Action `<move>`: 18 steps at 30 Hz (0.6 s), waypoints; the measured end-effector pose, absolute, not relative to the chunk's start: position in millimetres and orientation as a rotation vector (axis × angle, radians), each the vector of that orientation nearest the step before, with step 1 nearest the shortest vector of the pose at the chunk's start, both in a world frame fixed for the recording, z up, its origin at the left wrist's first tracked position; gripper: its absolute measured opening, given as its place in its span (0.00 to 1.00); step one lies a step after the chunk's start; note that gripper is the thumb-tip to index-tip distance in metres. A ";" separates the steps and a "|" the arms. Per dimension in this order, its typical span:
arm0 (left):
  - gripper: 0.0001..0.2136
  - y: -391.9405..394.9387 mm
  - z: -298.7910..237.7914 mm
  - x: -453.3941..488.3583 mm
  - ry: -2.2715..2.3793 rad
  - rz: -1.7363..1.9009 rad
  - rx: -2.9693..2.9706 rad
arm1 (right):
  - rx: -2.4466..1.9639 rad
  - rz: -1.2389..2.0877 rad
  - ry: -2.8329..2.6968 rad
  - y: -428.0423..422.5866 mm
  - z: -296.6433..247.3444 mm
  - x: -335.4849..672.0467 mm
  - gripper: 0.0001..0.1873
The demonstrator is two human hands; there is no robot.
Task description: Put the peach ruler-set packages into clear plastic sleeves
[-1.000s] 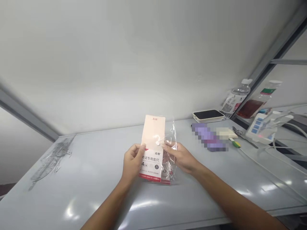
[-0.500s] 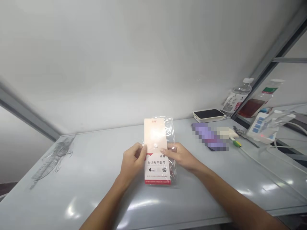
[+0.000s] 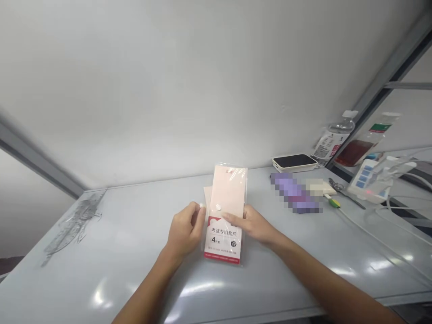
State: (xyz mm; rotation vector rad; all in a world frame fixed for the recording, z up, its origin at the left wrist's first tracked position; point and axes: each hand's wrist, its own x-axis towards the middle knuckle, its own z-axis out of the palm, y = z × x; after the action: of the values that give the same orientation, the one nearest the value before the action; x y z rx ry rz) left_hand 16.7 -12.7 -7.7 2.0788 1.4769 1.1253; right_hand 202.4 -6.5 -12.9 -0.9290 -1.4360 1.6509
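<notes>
A clear plastic sleeve holding a pale pink ruler-set package card (image 3: 227, 191) is tilted slightly to the right above the table. The card has a white and red printed lower half and a white round snap near its middle. My right hand (image 3: 254, 225) grips the right edge, thumb across the front and fingers hidden behind. My left hand (image 3: 186, 228) is pinched closed at the left edge, beside a second pale pink piece (image 3: 207, 194) that sticks out behind the sleeve. A small white spot shows at its fingertips; the exact hold there is partly hidden.
Clear rulers (image 3: 76, 220) lie at the left of the grey table (image 3: 135, 279). At the right are a phone (image 3: 295, 161), a blurred purple item (image 3: 297, 193), a green-yellow cable plug (image 3: 334, 202), a power strip (image 3: 369, 180) and bottles (image 3: 337, 135). A wall stands behind.
The sleeve and front card have shifted right and tilted, and the card now lines up with the sleeve. A pale pink piece now shows behind at the left.
</notes>
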 end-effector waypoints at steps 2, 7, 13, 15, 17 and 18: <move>0.11 -12.8 -8.2 16.3 1.460 1.111 2.083 | -0.941 1.635 -1.435 -6.6 -12.8 201.8 0.19; 0.10 -17.0 -18.7 25.5 1.329 0.978 2.207 | -0.950 1.607 -1.475 -7.1 -19.4 196.7 0.17; 0.10 -17.0 -12.7 28.5 1.248 1.047 1.831 | -0.904 1.490 -1.510 -8.8 -17.4 196.7 0.16; 0.11 -14.9 -10.5 26.9 1.221 1.070 1.649 | -0.858 1.491 -1.535 -11.2 -13.4 197.6 0.17; 0.12 -13.1 -9.9 26.3 1.164 1.068 1.509 | -0.843 1.493 -1.571 -14.0 -10.5 197.8 0.17; 0.13 -12.5 -10.1 26.6 1.124 1.058 1.465 | -0.853 1.495 -1.589 -15.3 -9.7 197.7 0.17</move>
State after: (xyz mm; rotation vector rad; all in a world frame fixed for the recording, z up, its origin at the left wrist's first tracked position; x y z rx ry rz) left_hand 26.6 -12.5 -10.1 1.4649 1.1240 1.0580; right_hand 197.7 -15.3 -9.7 -0.8531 -1.5890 1.4948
